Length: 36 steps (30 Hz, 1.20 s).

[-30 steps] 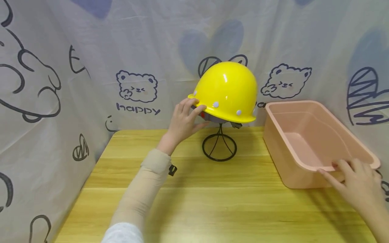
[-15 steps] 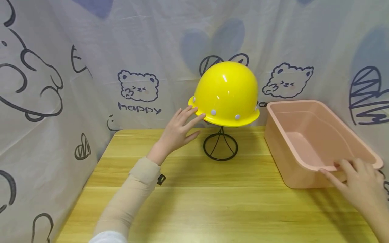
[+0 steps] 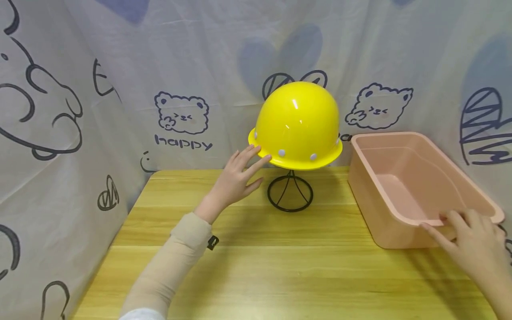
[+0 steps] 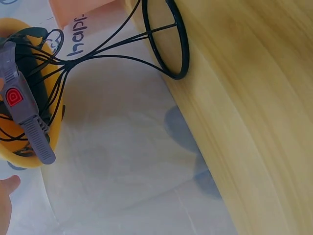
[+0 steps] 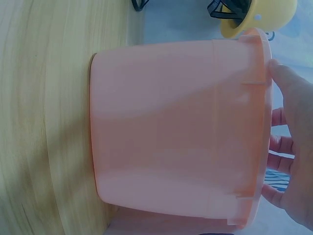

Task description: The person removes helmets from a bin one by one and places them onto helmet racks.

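A yellow hard hat point(image 3: 298, 124) sits on a black wire stand point(image 3: 291, 210) at the back of the table. My left hand point(image 3: 232, 182) reaches to its left brim, with extended fingertips touching the edge. In the left wrist view, the hat's underside shows a grey adjustment strap point(image 4: 22, 100) with a red mark, and the wire stand point(image 4: 183, 39) below it. On the right, my right hand point(image 3: 476, 240) holds the near rim of a pink plastic bin point(image 3: 364, 195). The right wrist view has the thumb at the rim and the other fingers past it.
The wooden table point(image 3: 256, 275) runs back to a white curtain point(image 3: 224, 66) printed with bears and hearts. The bin stands to the right of the hard hat, close to the curtain. Its visible inside holds nothing.
The hard hat has gone from tilted, left side raised, to nearly level, covering the strap in the head view. My left hand has drawn slightly left and down. My right hand has stayed put.
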Available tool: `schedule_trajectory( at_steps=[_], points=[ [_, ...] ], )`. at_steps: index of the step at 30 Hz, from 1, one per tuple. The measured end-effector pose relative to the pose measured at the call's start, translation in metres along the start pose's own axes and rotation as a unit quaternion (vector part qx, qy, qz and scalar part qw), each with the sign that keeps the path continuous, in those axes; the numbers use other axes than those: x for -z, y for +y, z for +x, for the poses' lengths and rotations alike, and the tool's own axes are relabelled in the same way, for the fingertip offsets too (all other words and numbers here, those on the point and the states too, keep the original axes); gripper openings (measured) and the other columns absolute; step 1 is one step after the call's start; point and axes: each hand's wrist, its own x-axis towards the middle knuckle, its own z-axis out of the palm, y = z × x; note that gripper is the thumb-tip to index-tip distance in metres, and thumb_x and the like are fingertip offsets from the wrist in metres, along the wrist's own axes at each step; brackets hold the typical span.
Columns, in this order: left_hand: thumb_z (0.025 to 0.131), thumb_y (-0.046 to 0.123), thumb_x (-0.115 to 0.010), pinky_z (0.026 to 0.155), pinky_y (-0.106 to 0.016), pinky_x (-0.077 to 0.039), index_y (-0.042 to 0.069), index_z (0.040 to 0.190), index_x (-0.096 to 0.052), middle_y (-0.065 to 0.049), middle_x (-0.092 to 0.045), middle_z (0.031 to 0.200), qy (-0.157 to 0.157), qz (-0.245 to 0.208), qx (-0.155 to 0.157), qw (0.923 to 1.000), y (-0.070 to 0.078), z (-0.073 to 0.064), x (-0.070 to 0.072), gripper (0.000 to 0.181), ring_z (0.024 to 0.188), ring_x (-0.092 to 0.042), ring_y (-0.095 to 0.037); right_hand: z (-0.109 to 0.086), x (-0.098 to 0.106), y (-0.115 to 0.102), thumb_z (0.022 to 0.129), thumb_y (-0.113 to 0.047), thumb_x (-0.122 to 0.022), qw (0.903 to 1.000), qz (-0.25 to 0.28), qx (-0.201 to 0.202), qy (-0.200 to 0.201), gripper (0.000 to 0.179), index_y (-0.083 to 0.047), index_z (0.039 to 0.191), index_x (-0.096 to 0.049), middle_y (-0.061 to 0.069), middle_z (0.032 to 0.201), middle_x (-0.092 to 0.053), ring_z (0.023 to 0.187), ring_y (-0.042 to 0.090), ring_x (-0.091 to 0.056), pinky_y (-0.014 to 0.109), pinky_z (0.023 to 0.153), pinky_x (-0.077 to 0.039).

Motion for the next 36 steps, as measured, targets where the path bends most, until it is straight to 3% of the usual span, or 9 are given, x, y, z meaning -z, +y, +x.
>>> schedule_trajectory(
  at_steps=[7,14,29,36],
  points=[
    [0.088,0.028,-0.071,0.105,-0.063,-0.040,0.022,0.144,-0.045,-0.016,-0.040,0.150,0.006,0.002,-0.002,1.0000,0.004,-0.003,-0.004,0.062,0.141,-0.038,-0.035,0.000,-0.002,0.001,0.088,-0.055,-0.061,0.9997,-0.003,0.013,0.023,0.053,-0.005,0.103,-0.055,0.025,0.105,-0.050,0.097,0.050,-0.044,0.070,0.078,-0.030],
    [0.086,0.027,-0.074,0.104,-0.062,-0.041,0.023,0.144,-0.046,-0.015,-0.040,0.151,0.012,0.012,0.005,0.9998,0.008,-0.006,-0.009,0.065,0.141,-0.038,-0.034,0.000,-0.001,0.002,0.089,-0.055,-0.060,0.9999,-0.004,0.006,0.011,0.054,-0.004,0.104,-0.056,0.026,0.108,-0.049,0.101,0.050,-0.042,0.071,0.080,-0.030],
    [0.090,0.031,-0.068,0.105,-0.059,-0.042,0.025,0.145,-0.044,-0.015,-0.038,0.152,0.000,0.023,0.014,0.9996,0.015,-0.013,-0.014,0.060,0.144,-0.034,-0.033,-0.001,-0.003,0.003,0.087,-0.054,-0.063,0.9994,0.004,0.015,0.031,0.053,-0.004,0.103,-0.057,0.026,0.105,-0.050,0.097,0.050,-0.044,0.070,0.078,-0.030],
    [0.087,0.028,-0.073,0.105,-0.059,-0.042,0.023,0.145,-0.043,-0.015,-0.036,0.153,0.004,0.017,0.018,0.9997,0.016,-0.013,-0.016,0.065,0.144,-0.033,-0.034,-0.001,-0.004,0.002,0.087,-0.055,-0.063,0.9992,0.004,0.017,0.037,0.054,-0.004,0.103,-0.057,0.026,0.106,-0.051,0.098,0.050,-0.044,0.071,0.079,-0.030]
  ],
)
